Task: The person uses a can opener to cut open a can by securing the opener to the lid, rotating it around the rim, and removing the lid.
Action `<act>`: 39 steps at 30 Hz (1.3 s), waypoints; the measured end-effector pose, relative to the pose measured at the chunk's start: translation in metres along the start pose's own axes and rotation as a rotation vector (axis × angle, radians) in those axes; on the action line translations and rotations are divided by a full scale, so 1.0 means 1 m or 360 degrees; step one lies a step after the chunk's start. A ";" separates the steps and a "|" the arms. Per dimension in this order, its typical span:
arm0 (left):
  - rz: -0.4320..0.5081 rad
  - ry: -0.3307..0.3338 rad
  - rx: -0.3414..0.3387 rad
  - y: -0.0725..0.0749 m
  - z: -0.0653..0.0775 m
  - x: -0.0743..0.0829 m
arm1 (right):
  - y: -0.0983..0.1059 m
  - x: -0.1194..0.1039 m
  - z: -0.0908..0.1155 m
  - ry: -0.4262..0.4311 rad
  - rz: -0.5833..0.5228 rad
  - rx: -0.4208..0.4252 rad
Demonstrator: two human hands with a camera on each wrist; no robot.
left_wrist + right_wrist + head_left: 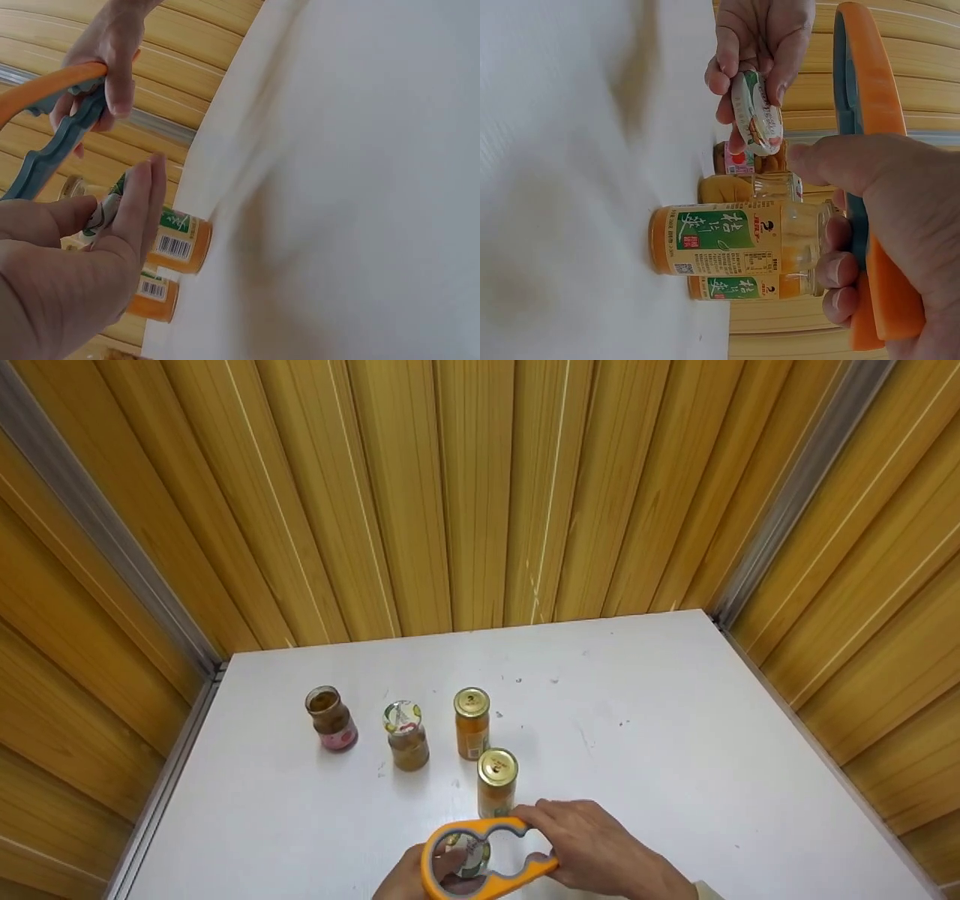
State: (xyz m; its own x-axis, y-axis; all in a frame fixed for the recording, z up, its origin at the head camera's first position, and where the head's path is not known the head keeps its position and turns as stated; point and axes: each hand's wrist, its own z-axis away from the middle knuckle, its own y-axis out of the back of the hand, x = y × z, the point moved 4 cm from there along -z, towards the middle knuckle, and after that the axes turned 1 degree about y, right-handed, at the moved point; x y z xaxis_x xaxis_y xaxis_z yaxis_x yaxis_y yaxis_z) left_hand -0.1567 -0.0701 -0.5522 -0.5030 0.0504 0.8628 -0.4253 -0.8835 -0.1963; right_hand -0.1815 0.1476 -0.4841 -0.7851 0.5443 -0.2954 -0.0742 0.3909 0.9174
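My right hand [592, 844] grips an orange jar opener [877, 82] with a grey scalloped inner edge. The left hand [769, 34] pinches a white jar lid [756, 112] with a printed fruit pattern between thumb and fingers. From the head view, that lid shows through the opener's large hole, with the opener above it. Just beyond the opener stands a gold-lidded jar [496, 784] of orange contents; a similar jar [472, 724] is behind it. At the far left, an open jar [330, 720] with a pink label has brownish contents and no lid.
Between the open jar and the gold-lidded ones stands a jar [409, 746] with a fruit-patterned lid. All stand upright on a white table [637, 735]. Yellow wood-look panels [480, 495] enclose its back and sides.
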 end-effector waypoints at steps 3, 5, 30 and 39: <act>0.0197 0.0175 0.0033 0.015 0.004 -0.002 | 0.000 0.000 0.002 0.0001 -0.0003 0.0006; 0.0176 0.0264 0.0110 0.028 0.007 0.000 | -0.001 0.000 0.003 0.0004 0.0006 0.0013; -0.1512 -0.0359 0.1515 0.161 0.044 0.058 | 0.003 0.002 0.006 -0.0041 -0.0023 0.0014; -0.2063 -0.0610 0.1702 0.168 0.020 0.050 | 0.003 0.002 0.009 -0.0030 0.0062 0.0027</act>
State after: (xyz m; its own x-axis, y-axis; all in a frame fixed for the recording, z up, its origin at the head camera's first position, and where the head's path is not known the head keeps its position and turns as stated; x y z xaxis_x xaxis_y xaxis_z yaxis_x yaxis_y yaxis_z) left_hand -0.2381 -0.2250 -0.5328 -0.0020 0.9599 0.2803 0.3529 -0.2616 0.8984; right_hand -0.1778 0.1561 -0.4846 -0.7753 0.5733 -0.2649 -0.0333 0.3818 0.9236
